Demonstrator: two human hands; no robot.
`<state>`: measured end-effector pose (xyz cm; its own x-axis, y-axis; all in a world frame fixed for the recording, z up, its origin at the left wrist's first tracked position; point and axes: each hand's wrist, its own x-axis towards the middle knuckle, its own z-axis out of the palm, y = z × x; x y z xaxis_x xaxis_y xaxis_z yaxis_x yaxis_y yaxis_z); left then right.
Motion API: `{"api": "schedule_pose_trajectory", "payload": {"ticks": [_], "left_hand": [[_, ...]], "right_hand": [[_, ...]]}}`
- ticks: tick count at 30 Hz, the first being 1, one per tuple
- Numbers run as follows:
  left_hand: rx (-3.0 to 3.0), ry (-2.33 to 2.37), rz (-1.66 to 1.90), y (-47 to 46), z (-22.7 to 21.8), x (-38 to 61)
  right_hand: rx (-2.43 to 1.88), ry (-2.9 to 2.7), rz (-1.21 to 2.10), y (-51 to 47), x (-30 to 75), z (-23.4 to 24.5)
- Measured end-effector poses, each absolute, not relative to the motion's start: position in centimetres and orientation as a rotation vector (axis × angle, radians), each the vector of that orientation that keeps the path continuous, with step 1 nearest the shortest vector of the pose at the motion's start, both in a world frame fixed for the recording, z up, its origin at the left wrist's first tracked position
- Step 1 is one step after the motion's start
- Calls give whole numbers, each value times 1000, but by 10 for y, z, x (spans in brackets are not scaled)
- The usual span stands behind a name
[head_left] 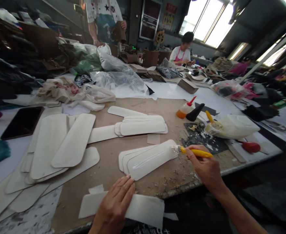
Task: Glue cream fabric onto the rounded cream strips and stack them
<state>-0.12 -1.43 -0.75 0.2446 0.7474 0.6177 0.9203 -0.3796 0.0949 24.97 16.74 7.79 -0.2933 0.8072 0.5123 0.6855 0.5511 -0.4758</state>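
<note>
- Left hand (pixel 116 200), at the bottom centre of the frame, lies flat with its fingers together across a pale strip (pixel 146 208), gripping nothing; its fingertips reach the lower left corner of a small fan of panels (pixel 124 161).
- Right hand (pixel 205 165), right of centre, is clamped around a yellow brush (pixel 199 152), whose bristles meet the upper right end of the fan's top panel (pixel 149 165).
- That top panel, at the centre of the frame, carries a glossy wet streak along its length, so its coat looks begun; whether it covers the whole face cannot be told.
- The panels beneath show little more than edges, so any coat on them is hidden.
- Just above the fan sits a neat stack of panels (pixel 143 128), and at the left of the frame a larger, looser pile (pixel 50 143); neither shows a clear wet shine. Whether they are finished or waiting, I cannot tell, though much seems left if they are untreated.
- Right of centre, a white bottle (pixel 240 126) lies on its side, its mouth over a dark, smeared pad (pixel 216 147).
- Above the pad stand a squeeze bottle (pixel 182 112) with orange contents and a tilted black cone (pixel 195 112).
- Two other people work farther back: one standing at the upper left (pixel 105 24), one at the upper right of centre (pixel 180 54).
</note>
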Motion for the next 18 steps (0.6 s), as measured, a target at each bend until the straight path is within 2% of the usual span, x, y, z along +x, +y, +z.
{"api": "schedule_pose_trajectory", "payload": {"ticks": [3,6,13,18], "left_hand": [[-2188,-1531,-934,-14,-14,0],[-2191,-1523,-917,-12,-20,-2],[-2166,-1289,-948,-4,-34,-13],[-2180,-1345,-947,-5,-34,-13]], "right_hand": [[-1048,-2123,110,173,248,78],[-953,-2201,148,160,234,72],[-688,-2289,520,107,204,82],[-845,-2224,184,148,234,80]]}}
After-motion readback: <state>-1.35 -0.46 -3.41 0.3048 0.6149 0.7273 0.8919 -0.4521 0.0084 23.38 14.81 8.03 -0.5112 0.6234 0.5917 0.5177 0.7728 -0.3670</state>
